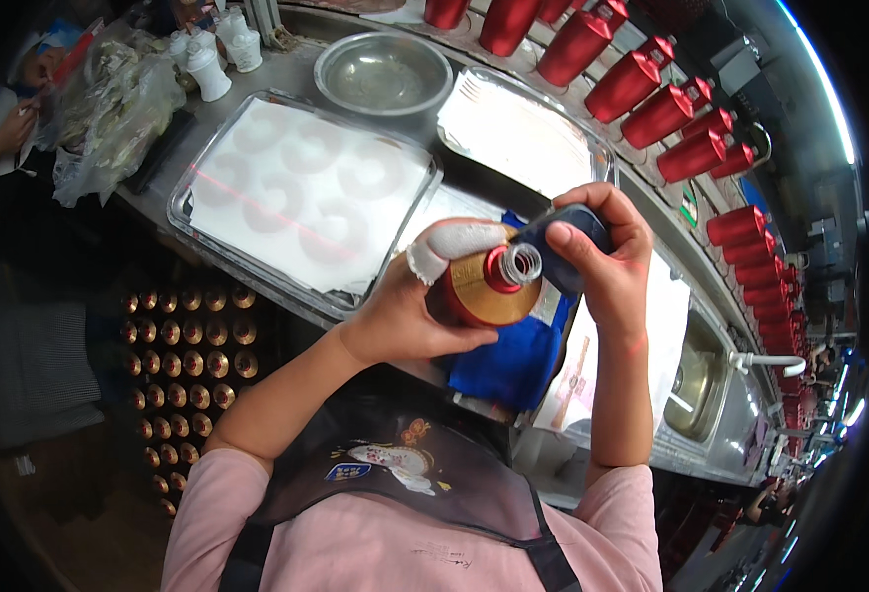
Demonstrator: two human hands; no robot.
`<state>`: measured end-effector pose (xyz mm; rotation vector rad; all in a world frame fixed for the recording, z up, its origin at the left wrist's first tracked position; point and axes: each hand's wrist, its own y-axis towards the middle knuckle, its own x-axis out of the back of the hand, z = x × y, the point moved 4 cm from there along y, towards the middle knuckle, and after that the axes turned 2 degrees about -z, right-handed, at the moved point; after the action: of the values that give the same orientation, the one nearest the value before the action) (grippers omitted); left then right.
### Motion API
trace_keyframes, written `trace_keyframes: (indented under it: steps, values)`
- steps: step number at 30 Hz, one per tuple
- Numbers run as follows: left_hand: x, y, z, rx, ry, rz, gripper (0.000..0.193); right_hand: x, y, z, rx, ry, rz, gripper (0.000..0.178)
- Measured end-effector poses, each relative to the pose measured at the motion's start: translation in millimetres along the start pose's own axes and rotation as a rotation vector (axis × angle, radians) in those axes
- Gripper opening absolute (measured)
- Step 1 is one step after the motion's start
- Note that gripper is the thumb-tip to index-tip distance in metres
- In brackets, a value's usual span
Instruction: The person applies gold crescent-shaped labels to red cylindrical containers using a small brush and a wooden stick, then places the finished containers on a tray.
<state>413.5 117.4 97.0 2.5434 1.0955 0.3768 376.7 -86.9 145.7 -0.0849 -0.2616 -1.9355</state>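
Note:
My left hand [395, 314] is wrapped round a bottle [489, 296] with a gold shoulder, red edges and a clear threaded neck without a cap. The bottle tilts, so its mouth points up and to the right. A white fabric cover [466, 240] sits on one finger of that hand. My right hand [617, 252] pinches a dark blue, rounded, flattish piece [574, 237] between thumb and fingers, close beside the bottle's shoulder. What the piece is, and whether it touches the bottle, I cannot tell. A blue cloth [508, 367] lies below the bottle.
A paper-lined tray [186, 209] shows several faint ring shapes. Behind it stand a metal bowl [383, 74] and another tray [523, 123]. Red bottles [666, 116] line the bench's far side. A sink [696, 385] is at right, gold-topped bottles [192, 331] at lower left, another person's hand [15, 128] far left.

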Motion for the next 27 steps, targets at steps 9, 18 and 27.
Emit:
trace_keyframes:
  steps: [9, 18, 27]
  values:
    - [-13.6, -10.1, 7.8, -0.137, 0.287, -0.297, 0.087, -36.0, -95.6, 46.2, 0.763, -0.362, -0.036, 0.027]
    - [-8.4, 10.8, -6.7, -0.111, 0.367, -0.226, 0.094, -30.0, -121.9, 36.5, 0.341, -0.108, 0.071, 0.023]
    - [-65.1, 46.1, -51.4, 0.285, -0.161, 0.065, 0.092, 63.0, -175.8, -22.4, -0.436, 0.205, -0.333, 0.023]
